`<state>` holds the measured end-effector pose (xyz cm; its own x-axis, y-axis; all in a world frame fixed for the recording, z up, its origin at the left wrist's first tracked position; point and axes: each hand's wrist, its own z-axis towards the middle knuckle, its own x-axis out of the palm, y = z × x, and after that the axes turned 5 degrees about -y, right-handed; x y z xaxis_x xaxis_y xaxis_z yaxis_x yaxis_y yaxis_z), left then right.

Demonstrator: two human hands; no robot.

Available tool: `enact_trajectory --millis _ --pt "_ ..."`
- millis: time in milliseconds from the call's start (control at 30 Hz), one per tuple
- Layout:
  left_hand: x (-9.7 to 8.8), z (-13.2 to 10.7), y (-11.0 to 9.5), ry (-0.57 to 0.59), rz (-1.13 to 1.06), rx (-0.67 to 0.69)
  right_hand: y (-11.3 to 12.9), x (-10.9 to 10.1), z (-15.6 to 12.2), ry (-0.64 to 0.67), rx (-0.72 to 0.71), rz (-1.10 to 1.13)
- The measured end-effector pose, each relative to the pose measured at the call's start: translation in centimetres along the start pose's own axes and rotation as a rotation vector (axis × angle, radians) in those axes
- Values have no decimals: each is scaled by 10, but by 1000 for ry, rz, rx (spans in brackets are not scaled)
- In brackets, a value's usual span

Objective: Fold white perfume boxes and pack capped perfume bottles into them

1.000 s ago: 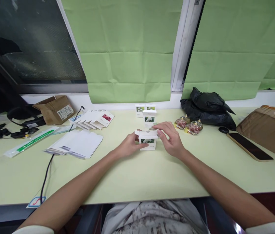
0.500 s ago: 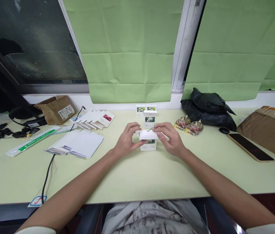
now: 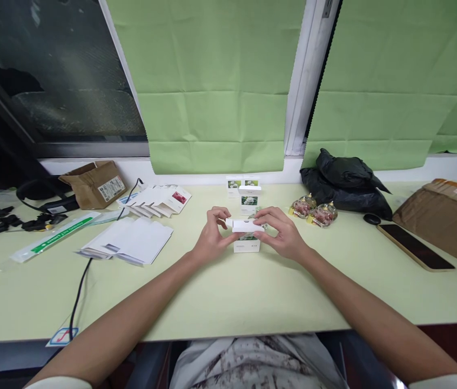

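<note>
A small white cardboard box (image 3: 247,246) with a green and white flower picture stands upright on the table between my hands. Its top flap (image 3: 248,226) has a small notch and lies nearly level. On the left side, my left hand (image 3: 214,235) presses its thumb to the front upper edge, fingers curled by a side flap (image 3: 229,222). My right hand (image 3: 282,233) grips the right upper corner between thumb and fingers. Just behind stands a similar box (image 3: 249,202), and two more like it, a left one (image 3: 234,185) and a right one (image 3: 251,182), are by the wall.
Flat folded cartons (image 3: 143,235) and more cartons (image 3: 159,200) lie left, near a brown box (image 3: 98,183) and a black cable (image 3: 79,286). To the right are clear ornaments (image 3: 324,214), black bags (image 3: 342,183), a phone (image 3: 415,247) and a large carton (image 3: 447,221).
The box's top flap has tipped lower toward the front. My right thumb has moved down to the box's upper front edge; my left hand has shifted only slightly.
</note>
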<state>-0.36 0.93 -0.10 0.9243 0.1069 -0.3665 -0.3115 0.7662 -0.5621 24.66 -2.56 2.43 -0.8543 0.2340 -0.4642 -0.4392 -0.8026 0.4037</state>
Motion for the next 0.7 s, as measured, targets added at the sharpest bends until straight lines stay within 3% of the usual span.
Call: enact_trajectory --millis 200,433,600,700 --pt "4 -4 1 -11 -25 -110 0 1 0 7 16 -8" --pt "1 -1 -10 77 56 53 0 3 -1 7 27 -2" --pt "0 -1 -8 92 73 70 1 3 -1 1 15 -21" --pt "0 -1 -7 81 71 66 -1 2 -2 -58 84 -63"
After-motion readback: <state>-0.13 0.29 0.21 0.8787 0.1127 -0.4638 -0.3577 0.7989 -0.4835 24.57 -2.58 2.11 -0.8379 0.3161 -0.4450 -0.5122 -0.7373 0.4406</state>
